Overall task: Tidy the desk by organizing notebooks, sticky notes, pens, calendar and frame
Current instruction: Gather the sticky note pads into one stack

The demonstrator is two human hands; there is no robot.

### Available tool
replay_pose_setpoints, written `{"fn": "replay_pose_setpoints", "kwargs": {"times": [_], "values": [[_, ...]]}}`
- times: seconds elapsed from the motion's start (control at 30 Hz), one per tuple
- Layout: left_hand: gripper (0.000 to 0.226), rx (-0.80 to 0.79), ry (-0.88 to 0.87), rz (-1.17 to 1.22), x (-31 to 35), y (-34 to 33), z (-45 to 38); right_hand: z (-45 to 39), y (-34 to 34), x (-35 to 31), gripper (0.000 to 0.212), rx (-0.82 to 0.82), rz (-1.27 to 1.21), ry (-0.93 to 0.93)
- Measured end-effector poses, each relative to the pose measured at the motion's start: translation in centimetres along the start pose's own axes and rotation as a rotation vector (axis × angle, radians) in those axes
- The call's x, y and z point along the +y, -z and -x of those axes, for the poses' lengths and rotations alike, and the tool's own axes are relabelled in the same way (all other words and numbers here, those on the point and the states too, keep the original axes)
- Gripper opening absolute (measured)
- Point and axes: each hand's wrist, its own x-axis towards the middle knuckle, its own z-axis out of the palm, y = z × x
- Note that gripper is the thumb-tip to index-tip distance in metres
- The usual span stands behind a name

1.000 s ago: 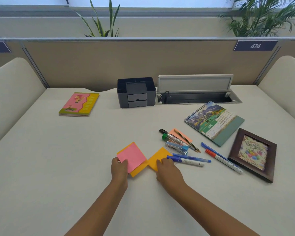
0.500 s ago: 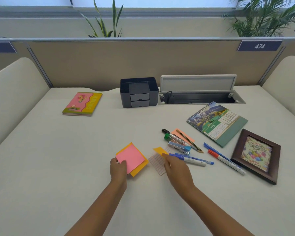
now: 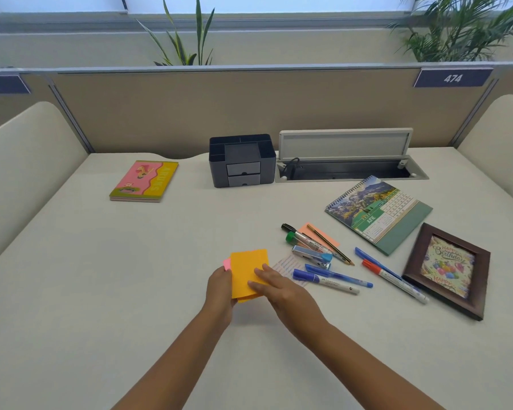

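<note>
Two forearms reaching forward from the near edge over the pale worktop (image 3: pixel 71 291). Left hand (image 3: pixel 219 294) cupped under the left side of one stack of sticky notes (image 3: pixel 249 273), fingers closed on its edge; right hand (image 3: pixel 282 294) laid palm-down on the stack's right half, fingers flat and close together, pressing on the orange top sheet. One pink corner poking out at the stack's upper left, just above the left fingertips. One printed paper slip (image 3: pixel 288 266) just right of the stack, partly under the right hand.

Further right, one loose cluster: two blue pens (image 3: pixel 338 275) side by side, one small blue stapler (image 3: pixel 311 255), one green-capped marker (image 3: pixel 305 239), one black pen (image 3: pixel 288 227), one pencil (image 3: pixel 329 244) lying across one single orange note (image 3: pixel 308 230). Beyond these, one red-capped marker (image 3: pixel 394 281) touching one more blue pen (image 3: pixel 365 255). One dark wooden frame (image 3: pixel 447 270) flat at far right, one spiral calendar (image 3: pixel 379 213) just behind it.

Toward the back: one pink-and-yellow notebook (image 3: pixel 144 181) at left, well apart from the rest; one dark desk organizer (image 3: pixel 242 159) with two drawers in the middle; one open cable hatch (image 3: pixel 347 161) beside it. Two plants behind the partition.
</note>
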Motion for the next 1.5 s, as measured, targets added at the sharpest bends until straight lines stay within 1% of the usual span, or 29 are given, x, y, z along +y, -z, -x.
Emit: {"fn": "replay_pose_setpoints", "kwargs": {"times": [0.07,0.17,0.23,0.3,0.33,0.4,0.43,0.53,0.63,0.73,1.07,1.33,1.5], "values": [[0.017,-0.006,-0.015,-0.013,0.0,0.0,0.1,0.1,-0.3,0.3,0.066,-0.029,-0.031,0.019],[0.018,-0.038,-0.016,-0.023,0.1,0.1,0.1,0.1,-0.3,1.1,0.069,-0.020,-0.050,0.052],[0.026,-0.023,-0.047,-0.093,0.1,0.3,-0.3,0.2,-0.3,1.3,0.074,0.005,-0.071,0.027],[0.033,0.032,-0.056,-0.123,0.0,0.9,-1.0,0.3,-0.5,1.0,0.075,0.026,-0.102,-0.099],[0.034,0.051,-0.053,-0.114,0.0,1.2,-1.3,0.4,-0.5,0.8,0.069,0.008,-0.126,-0.183],[0.034,0.073,-0.040,-0.120,0.1,1.7,-1.8,0.8,-0.6,0.9,0.058,-0.068,-0.134,-0.314],[0.034,0.072,-0.033,-0.138,0.1,1.9,-1.9,0.8,-0.6,1.1,0.056,-0.117,-0.114,-0.366],[0.035,0.054,-0.017,-0.157,0.1,2.2,-2.2,0.8,-0.6,1.7,0.060,-0.267,-0.023,-0.452],[0.037,0.050,0.003,-0.159,-0.1,2.5,-2.4,1.1,-1.0,1.5,0.058,-0.380,0.085,-0.423],[0.037,0.060,0.027,-0.165,-0.5,2.6,-2.5,1.1,-1.2,1.5,0.054,-0.423,0.134,-0.377],[0.037,0.074,0.055,-0.161,-1.3,2.5,-3.0,0.2,-0.7,1.4,0.058,-0.432,0.089,-0.388],[0.040,0.105,0.060,-0.180,-2.0,2.6,-3.1,0.4,-1.1,1.0,0.063,-0.451,0.162,-0.305],[0.038,0.111,0.053,-0.178,-2.1,2.2,-3.0,0.5,-1.2,0.5,0.065,-0.434,0.179,-0.298]]}}
